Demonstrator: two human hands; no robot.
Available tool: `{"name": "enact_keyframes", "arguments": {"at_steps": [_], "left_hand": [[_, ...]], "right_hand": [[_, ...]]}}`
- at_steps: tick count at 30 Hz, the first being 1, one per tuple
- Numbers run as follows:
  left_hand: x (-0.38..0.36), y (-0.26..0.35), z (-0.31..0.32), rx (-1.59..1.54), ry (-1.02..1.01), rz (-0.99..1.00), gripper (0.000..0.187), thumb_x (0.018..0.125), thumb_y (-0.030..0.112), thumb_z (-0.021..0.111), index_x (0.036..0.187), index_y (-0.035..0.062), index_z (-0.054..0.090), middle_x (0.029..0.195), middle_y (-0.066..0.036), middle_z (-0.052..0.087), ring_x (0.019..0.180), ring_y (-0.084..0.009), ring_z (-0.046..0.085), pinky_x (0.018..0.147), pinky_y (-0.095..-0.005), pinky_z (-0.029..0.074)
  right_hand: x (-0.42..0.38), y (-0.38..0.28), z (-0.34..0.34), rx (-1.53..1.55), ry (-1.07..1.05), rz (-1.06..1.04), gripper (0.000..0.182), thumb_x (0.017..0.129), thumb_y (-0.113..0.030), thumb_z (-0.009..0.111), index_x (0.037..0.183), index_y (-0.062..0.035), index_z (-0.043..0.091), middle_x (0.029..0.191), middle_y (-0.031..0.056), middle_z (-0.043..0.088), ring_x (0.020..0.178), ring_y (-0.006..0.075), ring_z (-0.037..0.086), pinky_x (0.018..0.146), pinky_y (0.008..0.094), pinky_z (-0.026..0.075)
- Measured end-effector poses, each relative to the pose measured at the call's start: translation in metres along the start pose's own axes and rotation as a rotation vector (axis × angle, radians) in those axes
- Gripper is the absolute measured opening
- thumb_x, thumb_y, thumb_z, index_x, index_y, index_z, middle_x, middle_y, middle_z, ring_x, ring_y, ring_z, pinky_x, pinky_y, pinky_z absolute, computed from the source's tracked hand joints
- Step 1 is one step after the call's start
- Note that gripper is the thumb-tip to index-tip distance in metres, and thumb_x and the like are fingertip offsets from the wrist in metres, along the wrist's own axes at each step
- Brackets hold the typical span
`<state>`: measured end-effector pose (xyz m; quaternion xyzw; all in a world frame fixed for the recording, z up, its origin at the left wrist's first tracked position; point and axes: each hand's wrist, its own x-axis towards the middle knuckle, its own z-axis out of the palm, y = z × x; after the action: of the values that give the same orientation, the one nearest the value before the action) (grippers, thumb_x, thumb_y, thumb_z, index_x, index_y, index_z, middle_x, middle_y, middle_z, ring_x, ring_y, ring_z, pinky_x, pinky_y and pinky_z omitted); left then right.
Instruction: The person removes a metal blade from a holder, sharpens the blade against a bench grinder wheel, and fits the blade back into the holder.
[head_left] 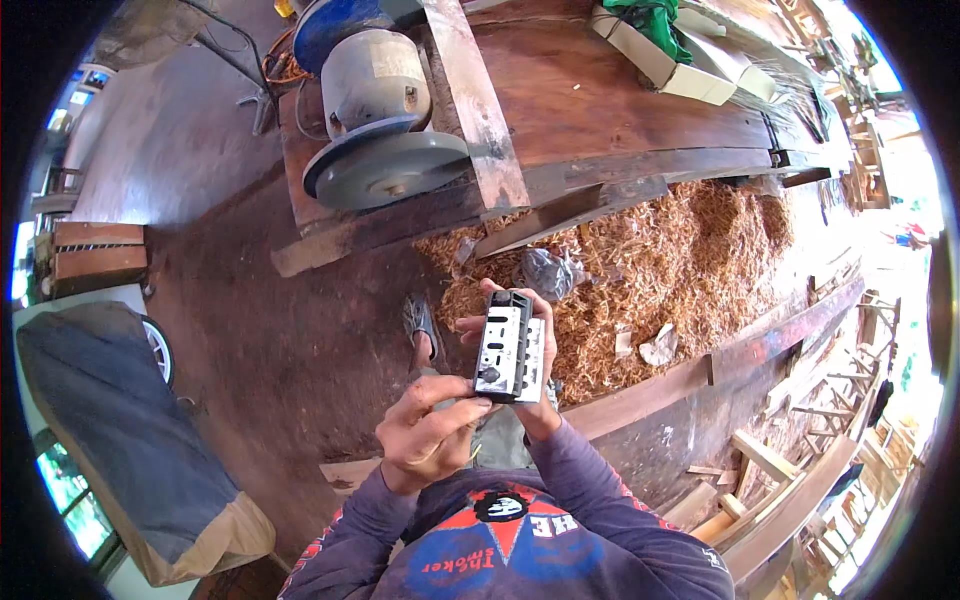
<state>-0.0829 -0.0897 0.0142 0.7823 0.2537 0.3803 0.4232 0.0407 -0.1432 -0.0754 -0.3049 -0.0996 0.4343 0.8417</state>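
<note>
A black-and-white rectangular block (510,350) with slots and holes in its pale face is held up in front of my chest. My right hand (545,385) is wrapped around its right side and underside, with fingertips showing past the far left edge. At the block's near left corner, the thumb and index finger of my left hand (428,430) are pinched together, the other fingers curled. What kind of device the block is, I cannot tell.
A bench grinder (375,110) with a large disc stands on the wooden bench (620,110) ahead. Wood shavings (660,270) heap beneath it, beside a plastic bag (550,273). A cardboard box (665,65) sits far right. Planks (800,500) lie right; a dark cover (120,400) drapes something left.
</note>
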Motion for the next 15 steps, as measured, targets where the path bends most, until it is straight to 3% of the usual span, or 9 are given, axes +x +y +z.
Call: {"name": "enact_keyframes", "arguments": {"at_steps": [3,11,14,15], "left_hand": [[0.006,0.005,0.000,0.012,-0.021,-0.005,0.024,0.070,-0.004,0.082,0.087,0.0068,0.070,0.090,-0.010,0.068,0.076,-0.0224,0.068,0.064,-0.0307,0.054],[0.016,0.010,0.008,0.048,-0.011,-0.086,0.024,0.071,-0.004,0.083,0.089,0.0059,0.071,0.088,-0.010,0.066,0.074,-0.0188,0.066,0.061,-0.0287,0.053],[0.017,0.012,0.012,0.047,0.021,-0.111,0.024,0.071,-0.004,0.083,0.089,0.0056,0.071,0.087,-0.010,0.066,0.073,-0.0181,0.065,0.061,-0.0282,0.052],[0.017,0.012,0.013,0.052,0.035,-0.116,0.024,0.070,-0.004,0.083,0.089,0.0053,0.071,0.087,-0.010,0.066,0.072,-0.0176,0.064,0.061,-0.0278,0.052]], "right_hand": [[-0.004,0.000,0.000,-0.126,0.048,0.021,0.050,0.091,-0.005,0.065,0.135,-0.0083,0.041,0.138,0.0237,0.051,0.104,0.0318,0.068,0.085,0.0423,0.061],[-0.012,-0.003,0.004,-0.076,0.158,0.155,0.040,0.097,-0.005,0.058,0.134,-0.0074,0.041,0.133,0.0202,0.058,0.096,0.0275,0.070,0.081,0.0393,0.062],[-0.013,-0.004,0.005,-0.272,0.153,0.146,0.046,0.099,-0.020,0.059,0.137,-0.0027,0.039,0.132,0.0218,0.057,0.091,0.0259,0.071,0.071,0.0330,0.062],[-0.013,-0.003,0.002,-0.311,0.136,0.124,0.043,0.098,-0.016,0.058,0.135,-0.0015,0.041,0.129,0.0205,0.060,0.091,0.0251,0.071,0.071,0.0335,0.062]]}}
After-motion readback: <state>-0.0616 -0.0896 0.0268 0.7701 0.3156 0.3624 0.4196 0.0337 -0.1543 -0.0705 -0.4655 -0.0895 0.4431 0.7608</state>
